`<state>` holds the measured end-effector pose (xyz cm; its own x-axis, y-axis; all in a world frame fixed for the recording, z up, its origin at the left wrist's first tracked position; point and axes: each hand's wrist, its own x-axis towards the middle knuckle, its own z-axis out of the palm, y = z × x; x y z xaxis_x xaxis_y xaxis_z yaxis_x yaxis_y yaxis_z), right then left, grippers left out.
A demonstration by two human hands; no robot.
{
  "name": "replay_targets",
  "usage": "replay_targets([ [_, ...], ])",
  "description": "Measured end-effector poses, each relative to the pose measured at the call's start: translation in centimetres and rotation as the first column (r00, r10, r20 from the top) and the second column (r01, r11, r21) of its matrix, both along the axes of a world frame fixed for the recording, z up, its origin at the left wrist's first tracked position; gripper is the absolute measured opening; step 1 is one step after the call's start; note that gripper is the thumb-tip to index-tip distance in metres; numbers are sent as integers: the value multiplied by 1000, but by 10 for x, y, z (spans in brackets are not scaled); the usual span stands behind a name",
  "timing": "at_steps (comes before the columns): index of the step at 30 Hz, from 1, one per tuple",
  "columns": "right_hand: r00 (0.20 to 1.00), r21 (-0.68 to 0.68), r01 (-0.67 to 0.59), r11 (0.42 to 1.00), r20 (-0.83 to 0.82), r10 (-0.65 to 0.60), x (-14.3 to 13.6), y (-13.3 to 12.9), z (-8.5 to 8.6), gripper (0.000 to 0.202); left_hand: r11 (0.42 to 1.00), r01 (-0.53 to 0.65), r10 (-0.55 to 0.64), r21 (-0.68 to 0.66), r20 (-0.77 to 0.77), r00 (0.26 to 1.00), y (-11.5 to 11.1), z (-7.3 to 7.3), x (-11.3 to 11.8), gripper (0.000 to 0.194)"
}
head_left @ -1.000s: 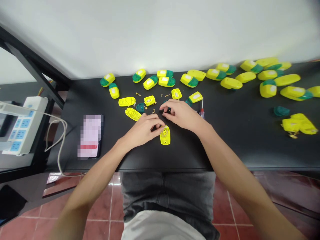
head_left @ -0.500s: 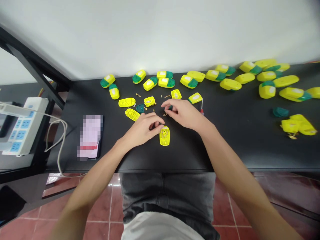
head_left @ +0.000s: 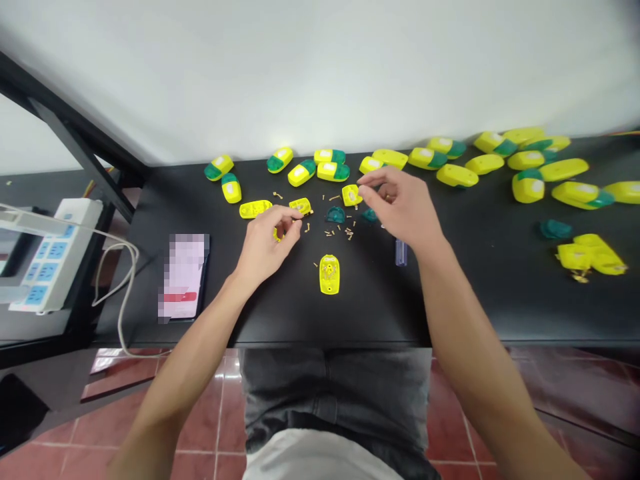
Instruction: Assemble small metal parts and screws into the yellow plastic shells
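Observation:
My left hand (head_left: 270, 243) hovers at the left of the parts, thumb and forefinger slightly apart. It is nearest to a small yellow inner piece (head_left: 300, 205) and some brass contacts, and covers most of a yellow half shell. My right hand (head_left: 403, 203) is bent beside another small yellow piece (head_left: 351, 195), with thumb and forefinger apart at its right edge. Between the hands lie a dark green translucent cap (head_left: 335, 214) and several tiny screws (head_left: 349, 233). An open yellow shell (head_left: 329, 275), with metal parts inside, lies in front of me.
Several yellow-and-green cases (head_left: 333, 171) line the wall side of the black table (head_left: 280, 313). A blue translucent handle (head_left: 401, 252) lies by my right wrist. At left are a phone (head_left: 185, 277) and a power strip (head_left: 53, 257); opened yellow parts (head_left: 597, 253) lie at right.
Both hands have moved away from the middle: the left to the left and slightly up, the right to the right and up. The open shell stays put; the green cap and screws are uncovered.

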<state>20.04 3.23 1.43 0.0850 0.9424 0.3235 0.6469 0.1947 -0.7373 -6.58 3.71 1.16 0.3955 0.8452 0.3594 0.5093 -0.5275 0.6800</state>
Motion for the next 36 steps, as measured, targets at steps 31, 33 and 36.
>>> replay_targets([
  [31,958,-499,-263,826,-30,287,8,-1,8,31,921,387,-362,33,-291,886,19,-25,36,27],
  [33,954,-513,-275,813,-43,296,6,-1,8,31,921,388,-362,35,-292,885,19,-25,36,26],
  [36,952,-500,-283,818,-39,305,6,-1,7,30,922,387,-363,23,-299,883,18,-25,36,23],
])
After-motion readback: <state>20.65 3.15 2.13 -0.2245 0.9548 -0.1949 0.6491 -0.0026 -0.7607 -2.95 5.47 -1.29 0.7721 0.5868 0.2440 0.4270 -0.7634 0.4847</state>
